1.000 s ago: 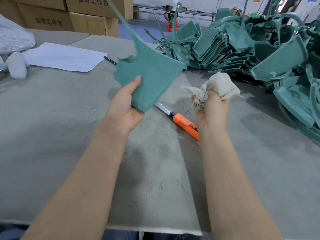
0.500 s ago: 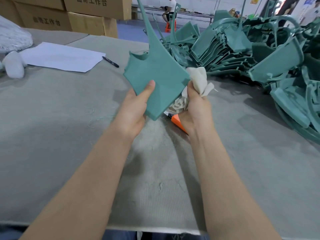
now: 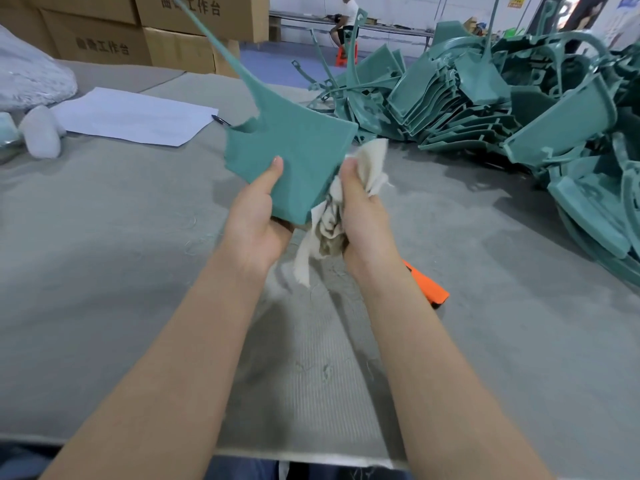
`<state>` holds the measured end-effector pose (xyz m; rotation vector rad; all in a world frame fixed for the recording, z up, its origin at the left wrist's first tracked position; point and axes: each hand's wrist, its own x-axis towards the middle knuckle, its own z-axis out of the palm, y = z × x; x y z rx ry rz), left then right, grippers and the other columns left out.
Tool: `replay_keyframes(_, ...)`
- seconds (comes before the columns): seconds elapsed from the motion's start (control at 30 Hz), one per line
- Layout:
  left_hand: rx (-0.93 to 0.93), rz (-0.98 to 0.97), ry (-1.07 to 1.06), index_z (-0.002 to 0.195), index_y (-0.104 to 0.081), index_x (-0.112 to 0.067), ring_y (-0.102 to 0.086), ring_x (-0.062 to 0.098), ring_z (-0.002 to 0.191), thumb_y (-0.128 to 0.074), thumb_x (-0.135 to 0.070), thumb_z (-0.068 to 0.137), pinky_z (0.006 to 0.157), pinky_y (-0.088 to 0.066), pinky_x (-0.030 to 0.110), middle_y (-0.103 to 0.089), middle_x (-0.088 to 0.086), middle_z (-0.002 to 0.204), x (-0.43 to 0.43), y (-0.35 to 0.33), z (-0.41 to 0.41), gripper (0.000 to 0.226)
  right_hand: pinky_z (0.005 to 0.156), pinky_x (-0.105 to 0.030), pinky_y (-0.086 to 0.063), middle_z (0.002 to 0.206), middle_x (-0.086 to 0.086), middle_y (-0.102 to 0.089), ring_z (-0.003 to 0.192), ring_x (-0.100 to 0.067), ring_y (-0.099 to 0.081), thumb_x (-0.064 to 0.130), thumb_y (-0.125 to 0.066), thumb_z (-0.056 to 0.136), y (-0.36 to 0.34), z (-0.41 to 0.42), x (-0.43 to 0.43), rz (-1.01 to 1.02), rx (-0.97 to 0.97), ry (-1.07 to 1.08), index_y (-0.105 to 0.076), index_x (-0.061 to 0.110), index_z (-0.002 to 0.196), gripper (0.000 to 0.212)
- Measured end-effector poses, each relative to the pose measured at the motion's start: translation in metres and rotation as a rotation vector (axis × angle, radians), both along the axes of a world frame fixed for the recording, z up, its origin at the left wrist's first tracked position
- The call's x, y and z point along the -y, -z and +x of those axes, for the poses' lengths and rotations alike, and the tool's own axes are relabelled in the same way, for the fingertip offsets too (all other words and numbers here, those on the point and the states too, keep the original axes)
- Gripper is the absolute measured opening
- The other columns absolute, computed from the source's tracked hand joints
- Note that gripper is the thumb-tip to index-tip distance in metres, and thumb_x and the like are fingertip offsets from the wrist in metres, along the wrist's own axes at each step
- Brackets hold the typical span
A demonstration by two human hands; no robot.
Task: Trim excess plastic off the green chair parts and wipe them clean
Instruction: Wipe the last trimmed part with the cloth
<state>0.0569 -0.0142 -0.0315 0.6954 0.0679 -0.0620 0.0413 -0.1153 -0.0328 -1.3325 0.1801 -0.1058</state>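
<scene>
The left hand (image 3: 256,223) is gripping the green chair part (image 3: 301,147) by its lower corner. Its thumb (image 3: 273,174) is lying flat up the near face, and the other fingers are tucked behind, mostly hidden. The right hand (image 3: 363,209) is curling tight round a bunched cream rag (image 3: 372,161) and holding it against the part's right edge. Loose ends of the rag are hanging down between the wrists. The part is being held tilted in the air over the grey table (image 3: 104,254), its thin stem running up and left out of view. An orange knife (image 3: 427,284) is lying on the table just behind the right wrist, partly hidden by it. A pile of green parts (image 3: 485,109) is sitting at the far right. A sheet of paper (image 3: 138,116) with a pen (image 3: 220,120) at its corner is lying far left, in front of cardboard boxes (image 3: 104,39).
</scene>
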Motion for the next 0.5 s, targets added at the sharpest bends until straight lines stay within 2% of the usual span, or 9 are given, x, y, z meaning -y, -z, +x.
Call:
replay_keyframes(0.1,-0.010,-0.058,0.039,0.115,-0.060,-0.007,-0.073,0.021,0.083,-0.054,-0.005,0.094,0.064,-0.059,0.032,-0.074,0.008,0.098,-0.003,0.001,0.000,0.022,0.103,-0.048,-0.047,0.118,-0.017,-0.068,0.111,-0.032,-0.065,0.071,-0.033,0.091,-0.004,0.003,0.016,0.434,0.044,-0.068,-0.065,0.009,0.122,0.077)
replay_keyframes(0.17,-0.013,-0.047,0.069,0.111,-0.060,-0.007,-0.073,0.020,0.075,-0.052,-0.002,0.093,0.060,-0.059,0.031,-0.074,0.007,0.090,-0.003,0.000,-0.001,0.020,0.110,-0.049,-0.039,0.135,-0.019,-0.057,0.125,-0.036,-0.054,0.072,-0.026,0.091,-0.006,0.004,0.031,0.655,0.086,-0.117,-0.054,0.006,0.136,0.084)
replay_keyframes(0.2,-0.015,-0.047,0.086,0.110,-0.060,-0.007,-0.072,0.019,0.072,-0.052,-0.002,0.093,0.061,-0.060,0.031,-0.073,0.007,0.089,-0.003,-0.001,-0.002,0.020,0.113,-0.049,-0.034,0.141,-0.020,-0.051,0.130,-0.036,-0.049,0.067,-0.025,0.094,-0.008,0.004,0.036,0.720,0.085,-0.125,-0.049,0.006,0.140,0.080)
replay_keyframes(0.27,-0.028,-0.081,0.095,0.101,-0.061,-0.005,-0.072,0.018,0.066,-0.052,-0.003,0.093,0.059,-0.060,0.027,-0.074,0.008,0.081,-0.003,-0.004,-0.004,0.012,0.114,-0.044,-0.032,0.142,-0.018,-0.050,0.131,-0.033,-0.048,0.048,-0.026,0.100,-0.010,0.002,0.043,0.769,0.072,-0.119,-0.045,0.006,0.143,0.063)
replay_keyframes(0.3,-0.045,-0.106,0.089,0.095,-0.061,-0.005,-0.072,0.017,0.063,-0.053,-0.003,0.093,0.055,-0.058,0.025,-0.074,0.008,0.076,-0.003,-0.005,-0.005,0.009,0.111,-0.039,-0.036,0.135,-0.017,-0.055,0.125,-0.030,-0.052,0.037,-0.029,0.101,-0.012,0.000,0.045,0.761,0.078,-0.119,-0.046,0.003,0.141,0.055)
replay_keyframes(0.37,-0.086,-0.126,0.070,0.089,-0.062,-0.005,-0.071,0.018,0.062,-0.056,-0.004,0.092,0.053,-0.057,0.024,-0.073,0.008,0.072,-0.003,-0.006,-0.006,0.007,0.095,-0.032,-0.047,0.115,-0.014,-0.063,0.105,-0.025,-0.060,0.022,-0.036,0.103,-0.016,-0.001,0.043,0.705,0.101,-0.080,-0.051,0.001,0.133,0.040)
replay_keyframes(0.4,-0.098,-0.122,0.064,0.089,-0.063,-0.005,-0.071,0.018,0.063,-0.057,-0.004,0.092,0.055,-0.058,0.025,-0.073,0.008,0.073,-0.002,-0.006,-0.005,0.007,0.090,-0.031,-0.048,0.113,-0.014,-0.063,0.101,-0.023,-0.060,0.017,-0.041,0.102,-0.017,-0.001,0.041,0.688,0.115,-0.048,-0.051,0.001,0.132,0.036)
replay_keyframes(0.5,-0.105,-0.082,0.078,0.089,-0.064,-0.006,-0.071,0.017,0.064,-0.058,-0.005,0.091,0.061,-0.060,0.026,-0.074,0.008,0.075,-0.002,-0.005,-0.006,0.007,0.083,-0.030,-0.048,0.125,-0.015,-0.060,0.102,-0.022,-0.059,0.013,-0.048,0.100,-0.018,0.000,0.038,0.701,0.154,0.038,-0.045,0.001,0.139,0.041)
